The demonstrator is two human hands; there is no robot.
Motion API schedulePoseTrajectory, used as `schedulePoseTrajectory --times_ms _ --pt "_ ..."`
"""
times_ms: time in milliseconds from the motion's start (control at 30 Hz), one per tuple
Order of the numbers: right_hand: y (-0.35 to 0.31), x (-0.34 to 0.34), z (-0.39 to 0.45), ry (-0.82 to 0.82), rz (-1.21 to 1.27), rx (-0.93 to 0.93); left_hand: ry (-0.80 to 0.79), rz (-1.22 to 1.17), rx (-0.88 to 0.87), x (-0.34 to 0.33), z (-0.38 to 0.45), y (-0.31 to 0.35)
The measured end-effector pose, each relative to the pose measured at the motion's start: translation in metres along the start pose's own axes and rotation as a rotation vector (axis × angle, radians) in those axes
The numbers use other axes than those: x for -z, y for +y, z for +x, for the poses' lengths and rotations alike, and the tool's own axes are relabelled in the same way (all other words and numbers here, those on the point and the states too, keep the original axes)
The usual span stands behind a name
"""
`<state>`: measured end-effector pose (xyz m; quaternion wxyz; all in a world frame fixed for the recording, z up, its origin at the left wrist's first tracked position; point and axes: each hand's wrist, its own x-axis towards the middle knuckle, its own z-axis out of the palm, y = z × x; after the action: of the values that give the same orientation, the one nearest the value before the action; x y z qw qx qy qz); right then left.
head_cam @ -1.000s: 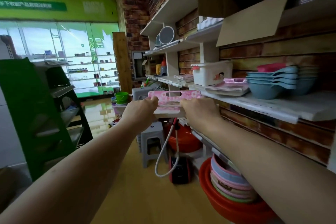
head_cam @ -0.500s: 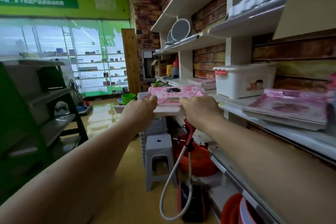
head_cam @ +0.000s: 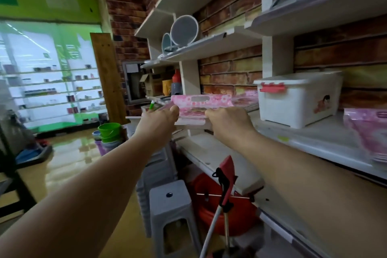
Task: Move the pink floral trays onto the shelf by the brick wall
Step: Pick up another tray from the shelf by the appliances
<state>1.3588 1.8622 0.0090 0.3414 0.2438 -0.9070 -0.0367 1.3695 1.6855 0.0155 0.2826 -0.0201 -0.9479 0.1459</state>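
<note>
Two hands carry a stack of pink floral trays toward the brick-wall shelf.

Head view: at frame centre the left hand (head_cam: 160, 119) and right hand (head_cam: 227, 120) each grip the near edge of the pink floral trays (head_cam: 202, 103), fingers curled round it; how many trays the stack holds cannot be told. The stack is level, held out before the shelf (head_cam: 314, 138). On that shelf at right sit one white storage box (head_cam: 297, 100) and, at the right frame edge, one more pile of pink trays (head_cam: 370, 132). Lower centre stands one grey stool (head_cam: 169, 201); two round mirrors (head_cam: 184, 30) stand on the shelf above.
</note>
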Motion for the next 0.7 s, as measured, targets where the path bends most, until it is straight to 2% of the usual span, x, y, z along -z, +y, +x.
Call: schedulePoseTrajectory --times_ms 367,567,700 --pt "0.061 -0.173 0.158 -0.076 -0.143 -0.166 0.051 -0.111 -0.175 -0.173 0.209 -0.014" --pt "0.092 -0.237 0.237 -0.180 -0.189 -0.251 0.058 -0.183 -0.264 -0.251 0.319 -0.019" --pt "0.110 -0.281 0.270 -0.235 -0.267 -0.364 0.072 -0.240 -0.391 -0.300 0.384 -0.009"
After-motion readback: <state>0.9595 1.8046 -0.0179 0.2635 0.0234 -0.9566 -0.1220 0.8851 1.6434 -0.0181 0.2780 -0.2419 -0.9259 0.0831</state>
